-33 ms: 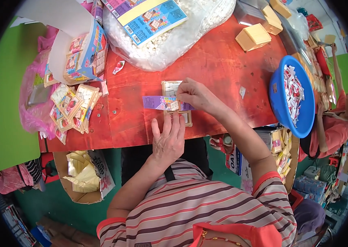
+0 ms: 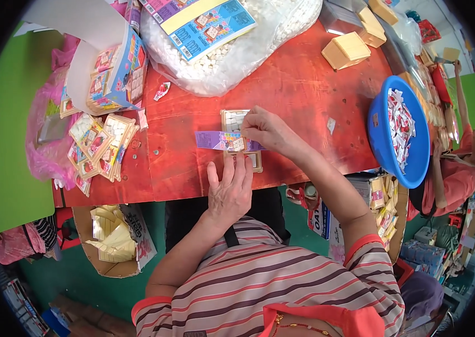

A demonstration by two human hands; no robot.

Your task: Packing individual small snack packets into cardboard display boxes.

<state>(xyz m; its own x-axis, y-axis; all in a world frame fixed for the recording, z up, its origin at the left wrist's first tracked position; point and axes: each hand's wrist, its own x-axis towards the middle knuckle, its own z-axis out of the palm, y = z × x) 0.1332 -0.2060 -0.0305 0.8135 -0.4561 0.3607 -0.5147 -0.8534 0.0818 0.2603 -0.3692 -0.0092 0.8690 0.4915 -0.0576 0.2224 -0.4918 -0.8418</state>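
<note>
1. Left hand: fingers outstretched, clutching nothing, tips resting at the tray's near part, around six o'clock.
2. Right hand: fingers bent together over the tray's three o'clock side, beside the strip; whether they pinch it, I cannot tell (the knuckles hide the tips).
3. The pale-rimmed tray lies on the red surface straight ahead of the person; its twelve o'clock end shows white pieces, so filling looks done at least there.
4. Across its middle lies a purple printed strip, its nine o'clock end jutting past the rim, unfolded. I judge this pack part-made, with the strip not yet secured.
5. At nine o'clock from the tray, a heap of packs with printed pieces looks further along, perhaps finished. Similar packs stand in the display box at ten, so boxing seems partly done.
6. Plenty seems left: an open bag of white pieces at twelve, printed sheets on top, and a blue basin of small sachets at three.
</note>
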